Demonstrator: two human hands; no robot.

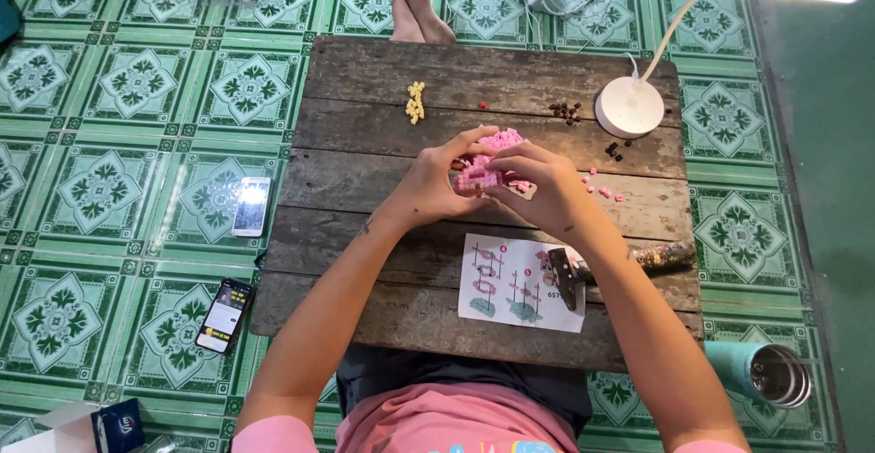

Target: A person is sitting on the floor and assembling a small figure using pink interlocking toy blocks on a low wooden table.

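Your low plank table (365,189) carries yellow bricks (416,102), dark bricks (566,111), loose pink bricks (602,189), a white lamp base (630,107) and an instruction sheet (510,284). It stands on green patterned floor tiles (137,143).

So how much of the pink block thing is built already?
A fair chunk: both hands, left hand and right hand, hold a pink block model of many joined pieces. Unused on the wooden table lie yellow pieces, dark brown pieces and a few loose pink pieces. The instruction sheet lies open nearby.

Bare wooden board (365,143) left of the hands — right side crowded (lamp base (630,107), loose beads (602,187)).
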